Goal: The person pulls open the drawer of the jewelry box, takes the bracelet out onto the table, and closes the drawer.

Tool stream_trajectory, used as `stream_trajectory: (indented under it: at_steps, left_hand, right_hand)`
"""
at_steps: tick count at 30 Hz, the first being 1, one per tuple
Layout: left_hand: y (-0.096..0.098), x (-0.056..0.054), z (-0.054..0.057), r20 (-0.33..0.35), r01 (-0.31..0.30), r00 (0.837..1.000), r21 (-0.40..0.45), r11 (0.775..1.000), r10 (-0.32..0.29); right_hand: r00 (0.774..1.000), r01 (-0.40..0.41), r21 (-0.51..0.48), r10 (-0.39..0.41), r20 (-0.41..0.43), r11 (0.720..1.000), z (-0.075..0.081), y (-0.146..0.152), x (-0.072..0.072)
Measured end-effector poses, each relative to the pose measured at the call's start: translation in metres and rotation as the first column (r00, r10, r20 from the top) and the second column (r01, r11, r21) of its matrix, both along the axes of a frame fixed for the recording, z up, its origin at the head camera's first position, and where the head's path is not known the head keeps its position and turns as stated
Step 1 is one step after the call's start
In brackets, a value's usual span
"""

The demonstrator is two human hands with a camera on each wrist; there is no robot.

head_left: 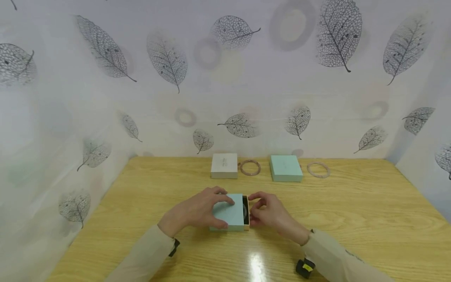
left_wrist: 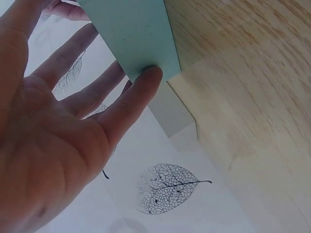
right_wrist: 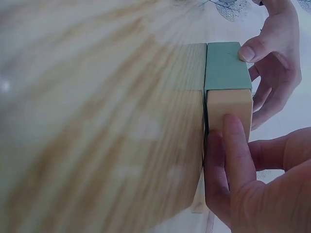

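A pale-teal slide box lies on the table, its tan-edged inner tray jutting out on the right. Part of a ring-shaped item shows against the tray's dark inside; the sleeve hides the rest. My left hand holds the box's sleeve from the left, thumb on the near side and fingers across the top and far side. My right hand grips the tray at its projecting end with curled fingers. In the right wrist view one fingertip touches the tan face of the tray.
Along the back stand a white box and another mint box. A brownish bangle lies between them, and a pale pink one lies to their right. A leaf-patterned cloth hangs behind the wooden table.
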State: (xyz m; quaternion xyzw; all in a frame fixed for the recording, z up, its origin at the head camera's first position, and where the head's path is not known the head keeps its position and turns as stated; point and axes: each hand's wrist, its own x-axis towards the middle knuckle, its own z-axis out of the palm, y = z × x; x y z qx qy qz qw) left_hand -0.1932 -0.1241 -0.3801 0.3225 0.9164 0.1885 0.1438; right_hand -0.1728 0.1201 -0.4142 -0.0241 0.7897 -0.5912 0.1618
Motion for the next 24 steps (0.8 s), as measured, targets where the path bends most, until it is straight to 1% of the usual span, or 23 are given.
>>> stream_trajectory:
  at_steps: [6,12,24]
  left_hand:
    - [0.000,0.000,0.001,0.008,-0.007,1.000,-0.005,1.000,0.007]
    - [0.000,0.001,0.002,0.012,-0.017,1.000,-0.014,1.000,0.017]
    - [0.000,0.000,0.001,0.012,-0.014,1.000,-0.012,1.000,0.015]
  right_hand:
    - [1.000,-0.018,-0.010,0.018,-0.005,1.000,0.001,0.005,0.000]
    - [1.000,-0.031,0.002,0.031,-0.001,1.000,0.002,0.008,0.000]
    - [1.000,-0.012,0.006,0.012,0.003,1.000,0.001,0.013,0.001]
